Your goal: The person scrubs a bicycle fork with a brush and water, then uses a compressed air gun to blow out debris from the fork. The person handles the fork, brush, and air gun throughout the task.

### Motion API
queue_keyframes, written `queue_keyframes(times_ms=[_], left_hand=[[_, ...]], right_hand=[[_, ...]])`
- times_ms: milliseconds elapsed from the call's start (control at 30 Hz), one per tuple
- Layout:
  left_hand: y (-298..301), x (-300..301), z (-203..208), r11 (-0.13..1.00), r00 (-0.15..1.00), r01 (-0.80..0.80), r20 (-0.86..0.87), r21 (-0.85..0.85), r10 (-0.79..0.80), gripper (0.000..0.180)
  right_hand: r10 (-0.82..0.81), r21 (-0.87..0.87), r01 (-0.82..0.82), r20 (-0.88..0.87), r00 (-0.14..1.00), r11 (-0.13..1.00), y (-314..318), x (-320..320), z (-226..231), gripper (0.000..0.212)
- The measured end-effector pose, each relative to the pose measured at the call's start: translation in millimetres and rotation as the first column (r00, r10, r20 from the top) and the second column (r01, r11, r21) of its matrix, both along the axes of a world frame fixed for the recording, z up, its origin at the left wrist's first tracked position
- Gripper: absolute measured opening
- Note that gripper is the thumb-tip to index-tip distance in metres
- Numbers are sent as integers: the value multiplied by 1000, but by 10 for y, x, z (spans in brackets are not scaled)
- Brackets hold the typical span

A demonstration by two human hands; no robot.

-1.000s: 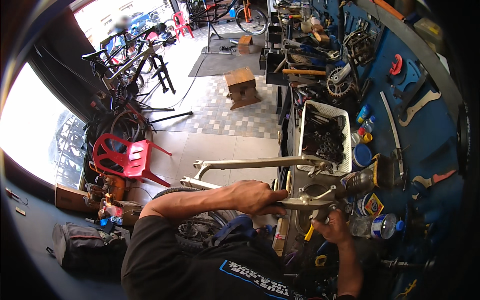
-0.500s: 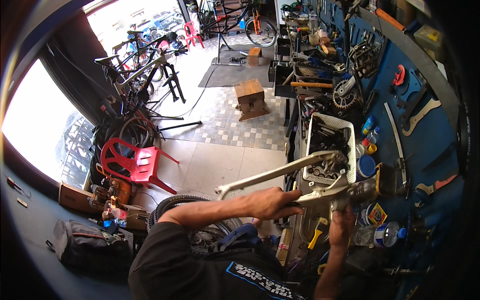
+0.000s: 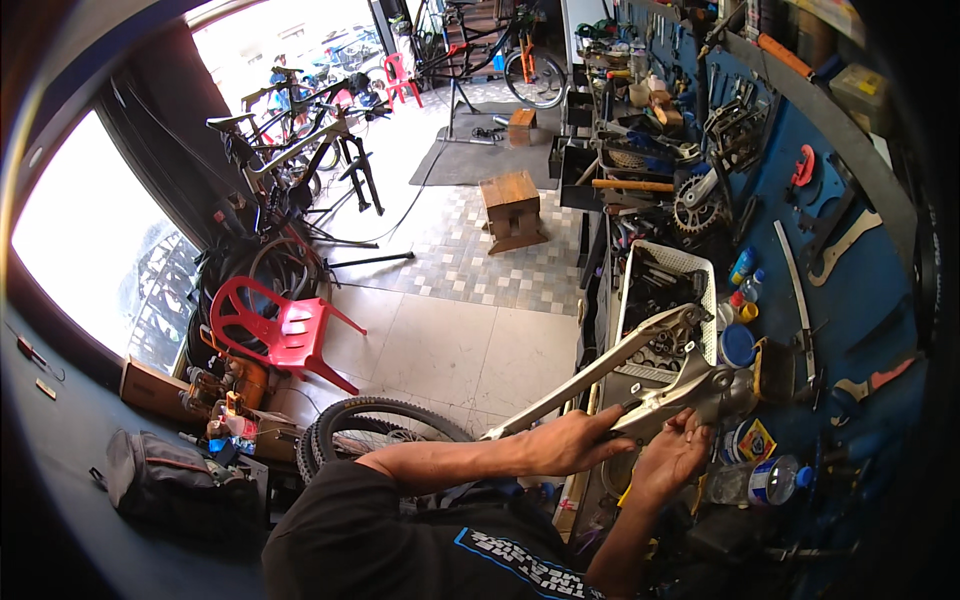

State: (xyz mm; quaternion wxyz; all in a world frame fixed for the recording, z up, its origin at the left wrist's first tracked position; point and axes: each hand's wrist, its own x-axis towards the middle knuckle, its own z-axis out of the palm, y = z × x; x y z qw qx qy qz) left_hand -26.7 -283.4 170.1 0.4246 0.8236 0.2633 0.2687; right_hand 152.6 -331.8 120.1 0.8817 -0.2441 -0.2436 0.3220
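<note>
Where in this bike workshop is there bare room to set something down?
The tiled floor between the red chair and wooden stool is bare. The workbench beside the white basket, where both hands grip the metal frame part, is crowded.

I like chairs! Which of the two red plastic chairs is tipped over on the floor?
The near red plastic chair by the big window is tipped over. The far red plastic chair by the doorway stands upright.

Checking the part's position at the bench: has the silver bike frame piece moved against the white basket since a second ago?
Yes. The silver frame piece has tilted: its long arm now slopes down left from the white basket, instead of lying level below it.
</note>
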Motion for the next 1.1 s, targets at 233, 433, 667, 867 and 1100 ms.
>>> queue_keyframes(times_ms=[233, 433, 667, 867, 1100], left_hand=[[465, -330, 475, 957, 916, 289, -286, -12, -281, 39], [391, -321, 410, 974, 925, 227, -312, -9, -219, 39], [180, -187, 295, 999, 973, 31, -227, -40, -40, 40], [495, -437, 624, 958, 849, 285, -475, 39, -233, 37], [223, -215, 274, 1000, 953, -9, -302, -4, 7, 30]], right_hand=[[657, -668, -265, 441, 611, 695, -402, 849, 322, 27], [446, -464, -246, 389, 806, 851, -348, 593, 55, 26], [86, -85, -82, 45, 995, 993, -22, 47, 77, 20], [701, -679, -209, 617, 359, 704, -349, 813, 6, 35], [260, -350, -174, 213, 942, 920, -156, 193, -253, 23]])
